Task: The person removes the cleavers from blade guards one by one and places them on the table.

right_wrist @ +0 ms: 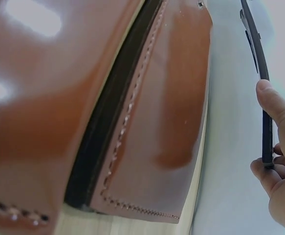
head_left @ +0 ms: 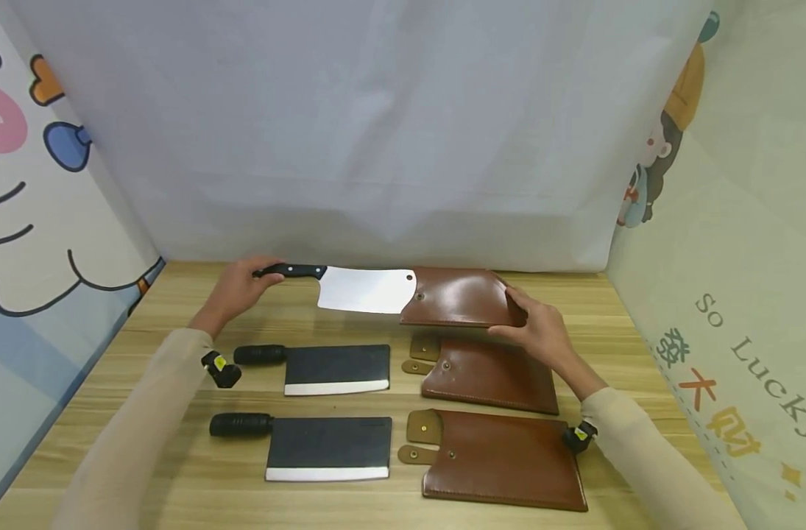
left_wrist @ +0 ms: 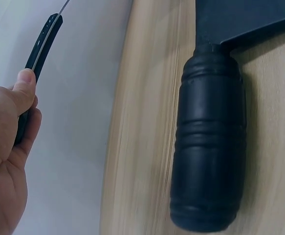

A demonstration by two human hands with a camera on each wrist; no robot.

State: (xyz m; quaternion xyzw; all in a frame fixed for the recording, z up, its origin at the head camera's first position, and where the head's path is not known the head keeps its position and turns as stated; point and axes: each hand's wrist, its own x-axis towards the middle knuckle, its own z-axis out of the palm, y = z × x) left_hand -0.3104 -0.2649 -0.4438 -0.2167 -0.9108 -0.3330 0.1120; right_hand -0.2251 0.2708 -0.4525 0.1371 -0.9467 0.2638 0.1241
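My left hand grips the black riveted handle of a cleaver with a silver blade. In the left wrist view, the thumb and fingers close around that handle. My right hand holds a brown leather sheath by its right end, thumb on one edge and fingers on the other. Only the sheath's thin edge shows in the right wrist view. Blade and sheath line up, with the blade's end at the sheath's mouth; whether its tip is inside I cannot tell.
Two dark-bladed cleavers, an upper one and a lower one, lie on the wooden table. To their right lie two more brown sheaths, an upper one and a lower one, with snap straps. A white cloth hangs behind.
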